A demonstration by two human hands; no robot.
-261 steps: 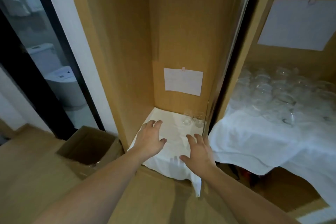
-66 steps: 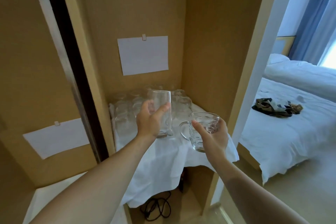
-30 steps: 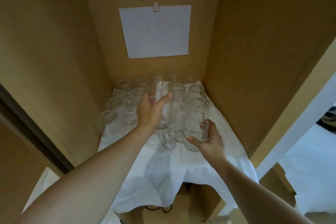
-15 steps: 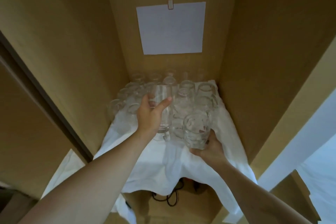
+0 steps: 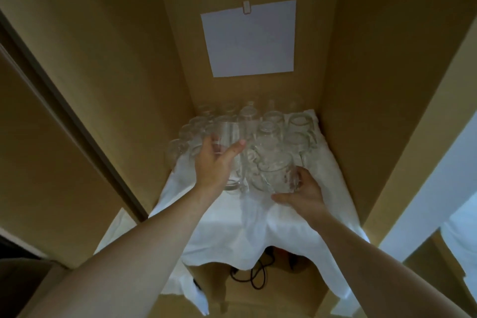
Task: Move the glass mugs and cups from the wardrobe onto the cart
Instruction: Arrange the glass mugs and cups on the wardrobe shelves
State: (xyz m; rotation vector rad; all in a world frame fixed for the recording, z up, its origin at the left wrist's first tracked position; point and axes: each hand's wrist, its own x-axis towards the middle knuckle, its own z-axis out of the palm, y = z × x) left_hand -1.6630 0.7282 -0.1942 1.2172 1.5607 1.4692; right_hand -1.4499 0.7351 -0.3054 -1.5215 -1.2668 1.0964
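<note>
My left hand point(image 5: 214, 162) grips a tall clear glass cup point(image 5: 228, 142), held upright just in front of a cluster of several glass mugs and cups point(image 5: 273, 126). My right hand point(image 5: 302, 193) holds a dimpled glass mug point(image 5: 277, 175) from below and the right side, low over the white cloth point(image 5: 253, 227). The cloth covers a raised surface inside a wooden wardrobe compartment. The two held glasses sit close beside each other at the front of the cluster. Whether their bases touch the cloth I cannot tell.
Wooden walls close in on the left point(image 5: 124, 85) and right point(image 5: 374, 85). A white paper sheet point(image 5: 249, 39) is clipped to the back panel. Black cables point(image 5: 253, 273) lie under the cloth's front drape. A white door frame point(image 5: 426, 204) stands at the right.
Both hands have carried the cup and the mug from the left compartment over to the crowded cloth and lowered them at the front of the cluster. The camera has tilted down slightly.
</note>
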